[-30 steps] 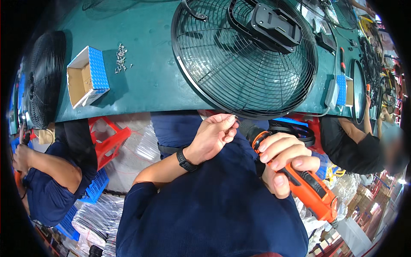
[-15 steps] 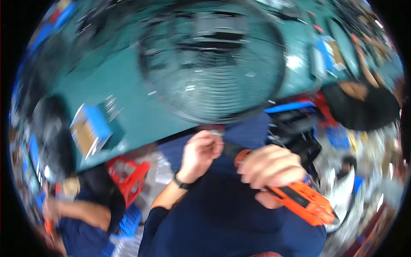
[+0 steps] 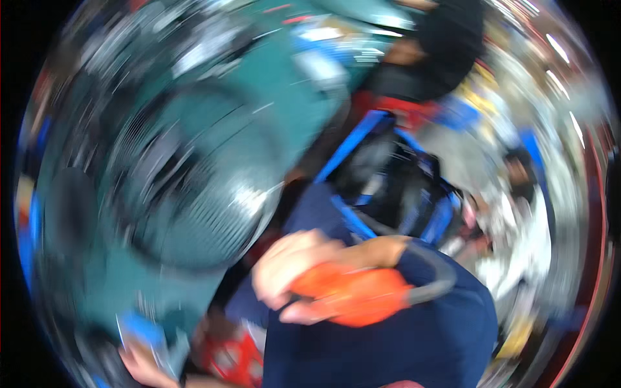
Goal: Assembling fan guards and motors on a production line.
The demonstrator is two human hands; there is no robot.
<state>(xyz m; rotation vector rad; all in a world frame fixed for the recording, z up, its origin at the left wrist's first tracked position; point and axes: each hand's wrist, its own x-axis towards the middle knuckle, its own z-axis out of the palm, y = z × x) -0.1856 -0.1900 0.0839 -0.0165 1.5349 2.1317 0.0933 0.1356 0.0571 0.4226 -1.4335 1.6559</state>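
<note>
Fan grille [image 3: 194, 213], round and black: lies on the green table [image 3: 284, 110], to the left and a little far of the right hand [image 3: 288, 268]. Carries a dark mount [image 3: 162, 155] towards its left. Looks part-built, to judge by the mount and the bare wires; cannot tell, through the blur, about any screws already driven. Not under the tool: no contact with the orange power driver [image 3: 352, 297], held near, clear of the table edge and over the dark blue shirt [image 3: 381, 349]. Seems a gap in the driving, with work on the grille probably unfinished; cannot tell how much.

Right hand: wrapped round the driver, gripping it. Left hand [image 3: 145, 368]: stretched out at near left, right by a small blue box [image 3: 143, 328]; cannot tell about touching it, or about anything pinched between the fingers.

Inside that box: too smeared to read. Just far of it, on the table: small bright streaks [image 3: 142, 301], outside the box, perhaps loose hardware. To the right, off the table: a blue-rimmed crate [image 3: 352, 145], holding dark pieces of unreadable kind. At the far side of the table: a second blue box [image 3: 317, 42], contents likewise lost in blur.
</note>
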